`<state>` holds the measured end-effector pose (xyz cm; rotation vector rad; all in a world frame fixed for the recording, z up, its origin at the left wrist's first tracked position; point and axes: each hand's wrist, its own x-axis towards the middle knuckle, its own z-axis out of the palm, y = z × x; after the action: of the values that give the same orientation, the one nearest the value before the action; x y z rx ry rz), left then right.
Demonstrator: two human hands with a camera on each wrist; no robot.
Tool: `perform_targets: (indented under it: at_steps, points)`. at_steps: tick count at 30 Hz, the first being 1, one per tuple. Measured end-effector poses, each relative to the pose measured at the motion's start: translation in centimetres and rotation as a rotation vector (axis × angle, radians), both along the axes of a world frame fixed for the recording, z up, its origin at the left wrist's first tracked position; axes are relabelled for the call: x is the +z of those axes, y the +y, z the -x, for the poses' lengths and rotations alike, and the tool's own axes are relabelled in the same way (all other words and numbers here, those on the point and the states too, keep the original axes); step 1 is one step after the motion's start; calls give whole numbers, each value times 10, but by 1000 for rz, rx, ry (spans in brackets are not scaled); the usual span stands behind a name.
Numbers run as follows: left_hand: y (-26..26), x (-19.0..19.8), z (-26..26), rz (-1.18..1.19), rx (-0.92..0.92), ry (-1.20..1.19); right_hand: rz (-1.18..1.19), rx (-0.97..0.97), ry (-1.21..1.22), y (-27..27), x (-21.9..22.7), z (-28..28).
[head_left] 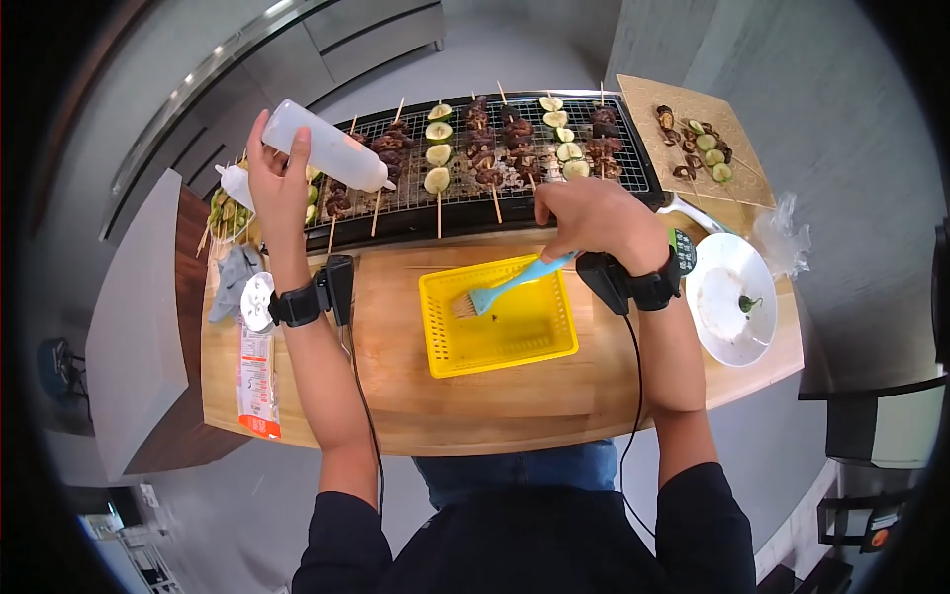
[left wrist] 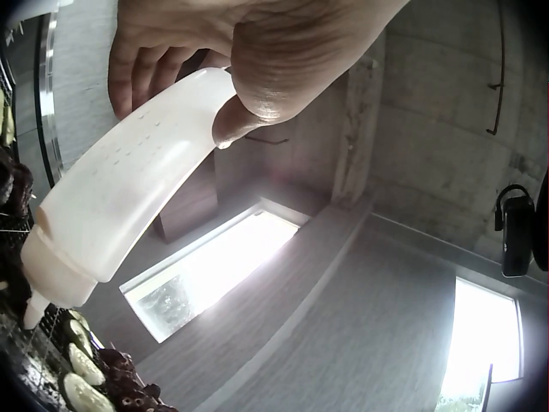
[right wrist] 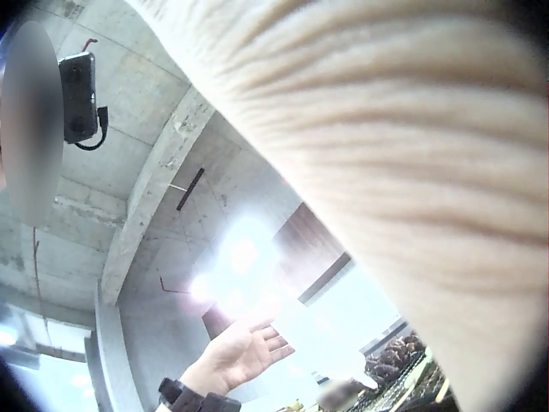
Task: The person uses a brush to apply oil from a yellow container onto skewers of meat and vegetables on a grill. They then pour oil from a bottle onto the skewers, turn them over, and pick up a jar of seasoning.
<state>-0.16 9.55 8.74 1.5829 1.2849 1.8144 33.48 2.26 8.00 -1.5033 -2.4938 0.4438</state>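
My left hand (head_left: 277, 188) grips a translucent white squeeze bottle (head_left: 322, 144) by its base end. The bottle tilts, its nozzle pointing down and right over the grill rack (head_left: 411, 203); the left wrist view shows the thumb pressed to the bottle (left wrist: 129, 180). Skewers of dark browned pieces (head_left: 481, 139) and of green-rimmed vegetable slices (head_left: 438, 153) lie across the rack. In front of the grill's right half, my right hand (head_left: 609, 226) pinches the handle of a light-blue basting brush (head_left: 515, 281). Its bristles hang over the yellow basket (head_left: 431, 332). In the right wrist view, skin hides the brush.
At right stand a white pan (head_left: 722, 322) holding a small green pepper (head_left: 749, 303), a board (head_left: 737, 163) with more skewers, and a plastic bag (head_left: 784, 238). To the left are a second white bottle (head_left: 236, 186), a grey cloth (head_left: 234, 280) and a printed packet (head_left: 258, 386).
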Motion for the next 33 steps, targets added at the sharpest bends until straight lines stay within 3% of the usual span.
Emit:
perform_targets:
  at_steps: [27, 33]
  points:
    - [-4, 4, 19, -84, 72, 13, 128, -58, -51, 4, 6, 8]
    - [-13, 12, 11, -82, 78, 36, -7, -35, -45, 0, 10, 8]
